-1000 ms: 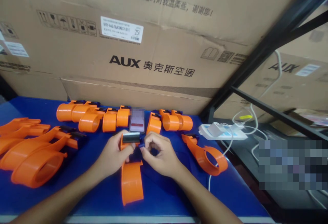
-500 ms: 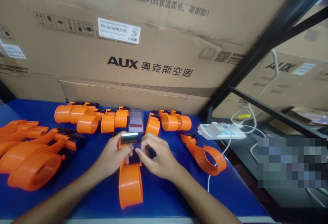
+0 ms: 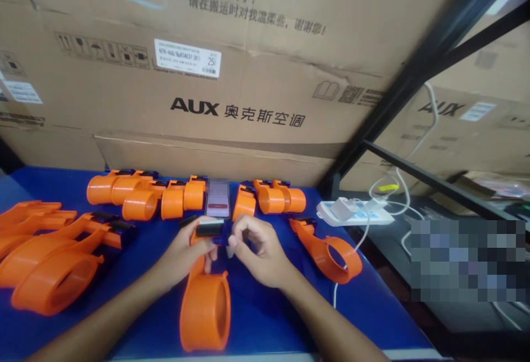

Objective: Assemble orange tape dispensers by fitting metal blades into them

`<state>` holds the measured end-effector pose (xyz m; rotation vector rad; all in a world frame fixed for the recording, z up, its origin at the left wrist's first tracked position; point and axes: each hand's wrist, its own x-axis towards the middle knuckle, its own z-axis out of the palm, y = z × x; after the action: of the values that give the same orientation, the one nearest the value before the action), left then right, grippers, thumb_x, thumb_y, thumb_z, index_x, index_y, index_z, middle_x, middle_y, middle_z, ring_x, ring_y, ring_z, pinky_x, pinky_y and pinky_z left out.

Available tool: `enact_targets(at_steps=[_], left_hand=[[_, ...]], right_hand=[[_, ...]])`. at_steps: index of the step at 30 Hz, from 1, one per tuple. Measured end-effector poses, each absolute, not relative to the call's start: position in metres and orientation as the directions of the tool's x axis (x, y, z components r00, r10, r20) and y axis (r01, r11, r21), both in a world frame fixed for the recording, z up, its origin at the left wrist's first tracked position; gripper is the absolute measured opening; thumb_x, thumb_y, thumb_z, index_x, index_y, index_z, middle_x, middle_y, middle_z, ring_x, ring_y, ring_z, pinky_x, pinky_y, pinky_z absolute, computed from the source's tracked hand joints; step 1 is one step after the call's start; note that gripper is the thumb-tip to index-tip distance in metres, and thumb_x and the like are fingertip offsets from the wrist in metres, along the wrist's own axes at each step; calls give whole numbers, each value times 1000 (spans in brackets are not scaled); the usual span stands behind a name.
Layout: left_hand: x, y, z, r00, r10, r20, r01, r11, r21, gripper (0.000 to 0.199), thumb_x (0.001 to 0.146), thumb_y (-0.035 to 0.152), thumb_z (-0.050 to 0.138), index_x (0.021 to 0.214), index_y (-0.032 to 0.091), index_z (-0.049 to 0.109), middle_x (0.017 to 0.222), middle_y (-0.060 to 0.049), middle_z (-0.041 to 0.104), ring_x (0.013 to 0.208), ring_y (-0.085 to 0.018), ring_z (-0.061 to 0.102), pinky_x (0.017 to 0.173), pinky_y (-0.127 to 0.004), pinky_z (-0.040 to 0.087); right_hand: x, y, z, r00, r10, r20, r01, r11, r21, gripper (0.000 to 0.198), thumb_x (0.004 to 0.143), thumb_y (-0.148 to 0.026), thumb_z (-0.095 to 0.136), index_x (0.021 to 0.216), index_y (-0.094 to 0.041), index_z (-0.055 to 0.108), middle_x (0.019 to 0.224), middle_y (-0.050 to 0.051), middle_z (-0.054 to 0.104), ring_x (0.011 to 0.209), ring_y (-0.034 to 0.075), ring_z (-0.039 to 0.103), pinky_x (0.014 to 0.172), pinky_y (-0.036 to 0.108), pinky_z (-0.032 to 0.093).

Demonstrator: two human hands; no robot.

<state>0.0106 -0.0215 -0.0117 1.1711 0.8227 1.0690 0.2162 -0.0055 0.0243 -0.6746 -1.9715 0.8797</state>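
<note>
An orange tape dispenser (image 3: 205, 312) with a dark blue and black head is held in my left hand (image 3: 188, 249). Its round hub points toward me, and the fingers close around the neck just below the head. Beside the head's right end, my right hand (image 3: 256, 249) is closed in a pinch. A small pale, translucent piece (image 3: 230, 251) shows at its thumb and fingertip; its kind is unclear. Another orange dispenser (image 3: 329, 251) lies on the blue table to the right of my right hand.
Several orange dispensers (image 3: 141, 202) line the table's back, around a phone (image 3: 217, 199). More orange dispensers (image 3: 58, 279) lie at the left. A white power strip (image 3: 356, 211) with cables sits at the right edge. Behind stands a large cardboard box (image 3: 248, 91) beside a black metal frame (image 3: 389, 91).
The dispenser in my left hand has turned, so its hub opening now faces more to the right. My right hand has drawn slightly away from the head, and the pale piece has come into view.
</note>
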Motion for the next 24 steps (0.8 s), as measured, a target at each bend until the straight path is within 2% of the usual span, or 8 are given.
enact_targets(at_steps=[2,4,8,11,15,18,21,24], left_hand=[[10,-23,-11,351,936,12,-293,98,951,55,91,34,68,141,20,47,71,0,68,48,-15,63,50,-25,48],[9,-25,-10,401,916,4,-330,140,933,78,90,36,70,156,22,31,74,-3,72,49,-16,65,50,-25,47],[6,-29,-10,464,886,-15,-337,191,922,101,88,35,75,165,26,10,68,-1,72,47,-16,65,52,-24,48],[8,-31,-8,489,872,-39,-307,213,927,100,87,33,77,165,29,14,66,1,70,49,-17,67,57,-27,51],[10,-29,-7,487,872,-46,-327,231,916,101,86,32,78,165,31,16,77,-4,75,56,-22,72,59,-31,56],[8,-27,-10,512,857,-58,-366,279,888,91,88,33,75,163,25,24,84,-12,78,68,-26,76,62,-33,58],[4,-26,-9,575,818,-13,-405,298,864,77,87,37,74,155,20,44,112,-20,76,88,-32,78,77,-42,61],[4,-27,-4,549,833,64,-395,192,898,58,88,36,74,142,22,62,136,-17,67,109,-34,73,96,-45,56]], right_hand=[[216,-5,24,-451,766,457,106,555,-825,15,101,-35,57,95,-22,54,80,0,56,69,14,55,64,28,46],[216,-6,26,-455,778,434,102,530,-842,22,101,-38,58,115,-22,56,93,4,62,79,16,60,71,30,50],[214,-9,31,-642,713,282,56,410,-910,48,103,-43,53,147,-26,43,108,6,66,75,14,62,71,31,53],[214,-10,34,-702,685,197,19,294,-956,48,103,-47,53,146,-27,45,112,6,66,72,13,61,65,28,50],[213,-7,32,-639,724,261,-84,272,-959,48,97,-51,63,135,-24,51,113,7,66,89,18,63,77,31,51],[212,-6,28,-536,782,316,-95,317,-944,42,94,-51,67,123,-23,54,106,6,64,91,18,61,80,32,50],[208,-9,25,-422,836,352,-24,377,-926,35,92,-48,69,111,-24,52,95,2,57,86,17,57,77,31,50],[204,-14,26,-389,853,347,64,401,-914,31,92,-44,68,105,-24,48,87,-1,52,78,15,54,67,27,47]])
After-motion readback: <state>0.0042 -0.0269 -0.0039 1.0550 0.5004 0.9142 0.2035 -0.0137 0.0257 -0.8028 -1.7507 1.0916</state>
